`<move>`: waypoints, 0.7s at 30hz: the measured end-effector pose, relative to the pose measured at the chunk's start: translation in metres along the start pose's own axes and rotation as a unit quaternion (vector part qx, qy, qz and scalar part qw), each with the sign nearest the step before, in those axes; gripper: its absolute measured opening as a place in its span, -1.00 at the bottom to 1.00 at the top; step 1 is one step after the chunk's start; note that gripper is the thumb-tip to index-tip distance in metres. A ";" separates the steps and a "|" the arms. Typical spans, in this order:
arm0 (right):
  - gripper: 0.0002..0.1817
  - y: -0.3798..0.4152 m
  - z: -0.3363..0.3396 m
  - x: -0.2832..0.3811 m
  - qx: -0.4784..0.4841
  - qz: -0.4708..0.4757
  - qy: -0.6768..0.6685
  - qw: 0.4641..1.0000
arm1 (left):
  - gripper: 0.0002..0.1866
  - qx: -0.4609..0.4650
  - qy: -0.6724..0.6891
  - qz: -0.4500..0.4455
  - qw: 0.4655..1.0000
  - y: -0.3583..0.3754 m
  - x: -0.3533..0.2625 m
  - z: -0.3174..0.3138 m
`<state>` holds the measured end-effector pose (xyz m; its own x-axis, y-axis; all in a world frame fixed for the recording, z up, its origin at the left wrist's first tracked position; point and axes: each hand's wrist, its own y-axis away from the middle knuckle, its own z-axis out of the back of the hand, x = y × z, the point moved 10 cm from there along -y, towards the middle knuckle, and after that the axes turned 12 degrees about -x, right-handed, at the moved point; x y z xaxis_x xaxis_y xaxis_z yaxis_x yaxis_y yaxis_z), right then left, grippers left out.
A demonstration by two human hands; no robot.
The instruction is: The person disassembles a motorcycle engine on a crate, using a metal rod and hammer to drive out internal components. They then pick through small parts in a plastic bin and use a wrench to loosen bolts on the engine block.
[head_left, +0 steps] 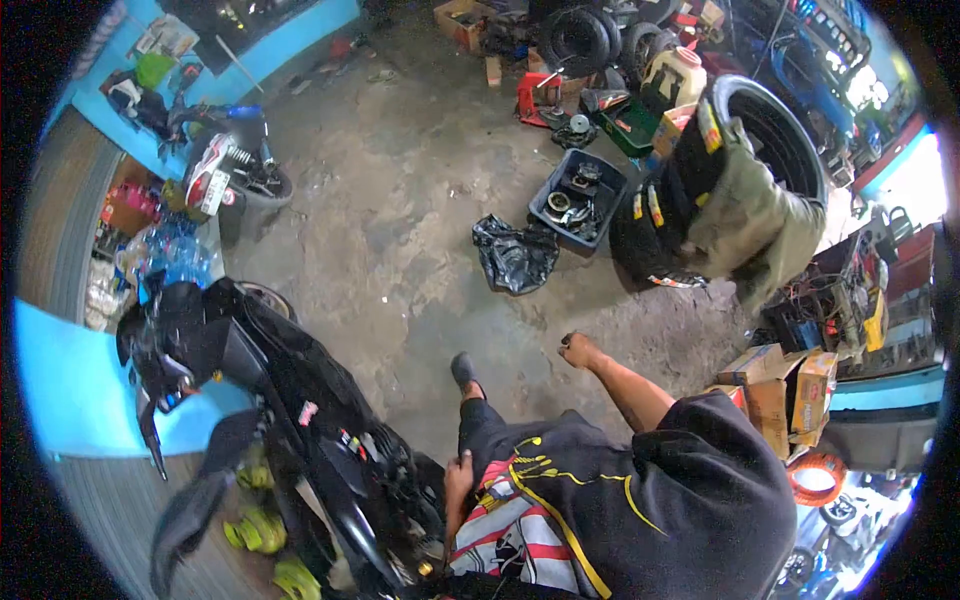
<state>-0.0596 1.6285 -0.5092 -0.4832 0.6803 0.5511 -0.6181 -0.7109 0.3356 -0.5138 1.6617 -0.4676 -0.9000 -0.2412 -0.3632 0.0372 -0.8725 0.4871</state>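
Observation:
My right hand (577, 350) is stretched forward over the concrete floor, its fingers curled closed. Something small and dark shows at the fingertips, too small to name. My left hand (459, 478) hangs low by my hip, between my dark shirt (590, 480) and the black motorcycle (300, 400), its fingers mostly hidden. The motorcycle stands along my left side, with its inner parts exposed near the seat area. Ahead of my right hand lie a black plastic bag (514, 255) and a grey-blue bin (607, 222) with metal parts in it.
Stacked tires (650, 240) with a drab cloth (760, 215) over them stand at the right. Cardboard boxes (770, 395) sit by my right side. Another motorcycle (225, 170) is parked at the far left. A red stand (537, 98) and a green tray (628, 128) are at the back.

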 end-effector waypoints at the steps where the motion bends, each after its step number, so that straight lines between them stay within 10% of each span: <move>1: -0.55 -0.016 -0.006 0.014 0.006 0.007 0.028 1.000 | -0.38 -0.025 0.009 -0.029 0.999 -0.035 -0.021 0.034; 6: -0.54 -0.036 -0.075 0.008 0.164 -0.068 0.099 0.979 | -0.57 -0.006 0.105 -0.144 0.984 -0.169 -0.068 0.128; 16: -0.63 -0.088 -0.053 0.023 0.012 -0.296 0.007 0.955 | -0.66 0.070 -0.009 -0.036 0.997 -0.501 -0.081 0.089; 18: -0.63 -0.128 -0.057 0.015 0.024 -0.350 0.012 0.936 | -0.67 0.067 -0.026 -0.086 0.994 -0.506 -0.182 0.113; 19: -0.63 -0.150 -0.059 0.021 0.033 -0.317 0.046 0.947 | -0.63 0.112 -0.153 -0.276 0.942 -0.561 -0.175 0.066; 20: -0.64 -0.168 -0.067 0.029 0.047 -0.284 0.079 0.955 | -0.66 0.135 -0.382 -0.498 0.766 -0.568 -0.194 0.039; 21: -0.64 -0.198 -0.077 0.039 0.069 -0.272 0.062 0.958 | -0.66 0.128 -0.281 -0.546 0.779 -0.579 -0.224 0.055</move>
<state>-0.0032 1.8096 -0.6133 -0.1889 0.9666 0.1734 -0.7152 -0.2565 0.6502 -0.3576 2.2443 -0.6247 -0.3847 0.8722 -0.3022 -0.9070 -0.2963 0.2994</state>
